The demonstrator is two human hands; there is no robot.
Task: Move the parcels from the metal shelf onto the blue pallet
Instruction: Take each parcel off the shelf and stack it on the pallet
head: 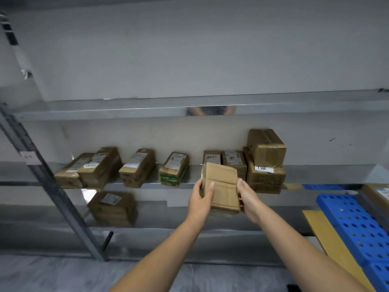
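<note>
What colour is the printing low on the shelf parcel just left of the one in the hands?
Green, on that brown parcel; seen in the head view.

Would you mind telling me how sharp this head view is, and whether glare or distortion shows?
Head view: soft, label print blurred; wide-angle lens bows the metal shelf; a reflection glints on the upper shelf lip; left hand, right hand and held parcel evenly lit.
</note>
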